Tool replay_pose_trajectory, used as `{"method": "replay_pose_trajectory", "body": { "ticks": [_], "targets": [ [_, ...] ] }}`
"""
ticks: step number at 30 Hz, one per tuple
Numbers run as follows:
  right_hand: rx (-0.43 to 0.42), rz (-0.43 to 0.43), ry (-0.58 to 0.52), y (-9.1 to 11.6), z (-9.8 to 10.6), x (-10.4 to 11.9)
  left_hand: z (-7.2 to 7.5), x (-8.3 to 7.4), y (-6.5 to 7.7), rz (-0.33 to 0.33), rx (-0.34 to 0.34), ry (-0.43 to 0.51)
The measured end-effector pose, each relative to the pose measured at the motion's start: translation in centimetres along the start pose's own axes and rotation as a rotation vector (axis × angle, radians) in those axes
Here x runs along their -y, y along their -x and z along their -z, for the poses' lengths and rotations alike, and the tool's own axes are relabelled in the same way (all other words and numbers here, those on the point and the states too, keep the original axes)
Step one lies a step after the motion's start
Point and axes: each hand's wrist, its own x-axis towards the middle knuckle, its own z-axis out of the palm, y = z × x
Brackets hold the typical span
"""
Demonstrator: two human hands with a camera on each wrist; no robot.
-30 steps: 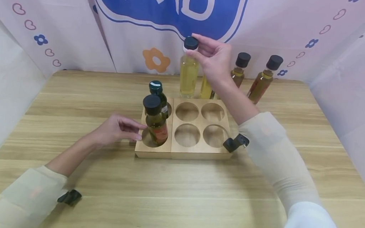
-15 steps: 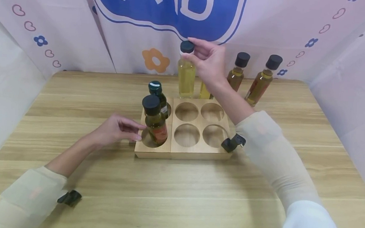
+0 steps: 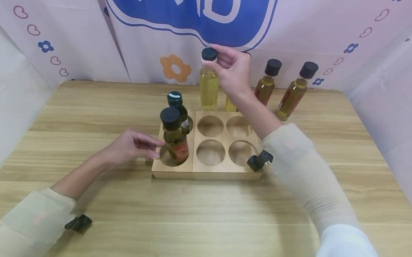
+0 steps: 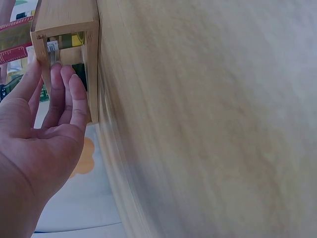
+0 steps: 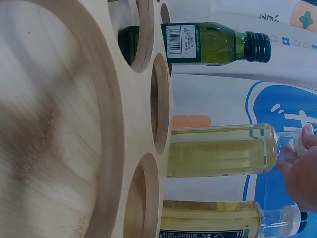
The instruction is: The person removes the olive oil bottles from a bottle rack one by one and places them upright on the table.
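In the head view my right hand (image 3: 234, 72) pinches the dark cap and neck of an upright clear glass bottle of pale yellow oil (image 3: 208, 90). This bottle is right behind the wooden bottle rack (image 3: 171, 174). In the right wrist view, the oil bottle (image 5: 223, 151) shows past the rack's round holes. My left hand (image 3: 128, 148) holds the rack's left end; the left wrist view shows its fingers (image 4: 77, 99) inside the open side. A black-capped bottle with a red label (image 3: 179, 146) leans in the front left hole, with a dark green bottle (image 3: 183, 112) behind it.
Behind the rack stands another yellow oil bottle (image 3: 231, 103), mostly hidden by my right hand in the head view. Two black-capped, red-labelled bottles (image 3: 265, 88) (image 3: 293, 97) stand further right. A printed cloth (image 3: 142, 55) hangs at the table's back edge.
My right hand has carried the pale yellow oil bottle a little left and down in the head view, toward the rack. The left hand and the rack have stayed in place.
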Motion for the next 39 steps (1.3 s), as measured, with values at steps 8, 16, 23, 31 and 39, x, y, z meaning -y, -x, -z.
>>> {"method": "replay_pose_trajectory", "body": {
  "ticks": [8,16,23,31,39],
  "targets": [
    [-0.012,-0.047,0.02,-0.16,-0.24,-0.27,0.0,0.1,0.02,-0.008,-0.002,0.003],
    [-0.027,-0.066,0.01,-0.33,-0.37,-0.58,0.02,0.06,0.0,0.001,0.002,0.001],
    [-0.032,-0.066,-0.002,-0.48,-0.43,-0.7,0.02,-0.01,0.04,-0.006,0.002,0.003],
    [-0.045,-0.102,0.027,-0.59,-0.63,-0.76,0.05,0.12,0.02,-0.007,0.0,0.001],
    [-0.047,-0.107,0.027,-0.72,-0.72,-0.93,0.09,0.1,0.04,0.0,0.0,0.003]
  ]
}}
